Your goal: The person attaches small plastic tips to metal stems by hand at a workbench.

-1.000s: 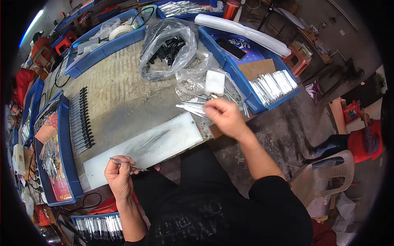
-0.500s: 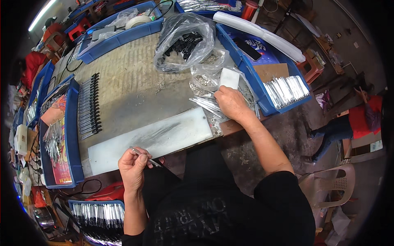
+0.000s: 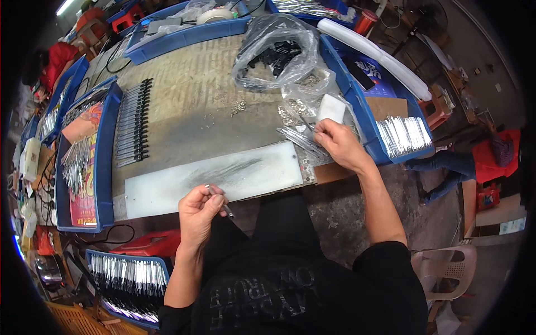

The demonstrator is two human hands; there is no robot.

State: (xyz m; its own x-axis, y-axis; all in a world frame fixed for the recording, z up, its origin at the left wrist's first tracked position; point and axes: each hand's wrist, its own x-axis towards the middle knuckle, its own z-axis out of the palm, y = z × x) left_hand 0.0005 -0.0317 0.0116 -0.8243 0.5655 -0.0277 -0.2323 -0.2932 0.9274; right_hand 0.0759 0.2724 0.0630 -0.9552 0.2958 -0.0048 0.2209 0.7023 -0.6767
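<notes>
My left hand (image 3: 202, 209) is closed in a pinch on a slim silver rod (image 3: 226, 209), just off the front edge of a long white board (image 3: 162, 192). The board has a dark smudge on it. Over the right end of the table my right hand (image 3: 341, 146) is closed, with a thin dark stick (image 3: 306, 123) standing out from its fingertips; its exact kind is unclear. Below those fingers lies a loose pile of silver rods (image 3: 298, 138). A white block (image 3: 331, 108) sits just beyond, near a clear bag of small metal parts (image 3: 290, 113).
A row of black-ended rods (image 3: 132, 123) lies at the left. Blue trays (image 3: 105, 178) flank the table, one at right (image 3: 363, 120). A plastic bag of black parts (image 3: 273, 58) stands at the back. Small metal bits (image 3: 238, 108) lie mid-table. A person in red (image 3: 497, 153) is at far right.
The whole view has shifted, with the table lying further right and higher. My right hand has drawn back from the white block, and a thin dark stick now shows at its fingers.
</notes>
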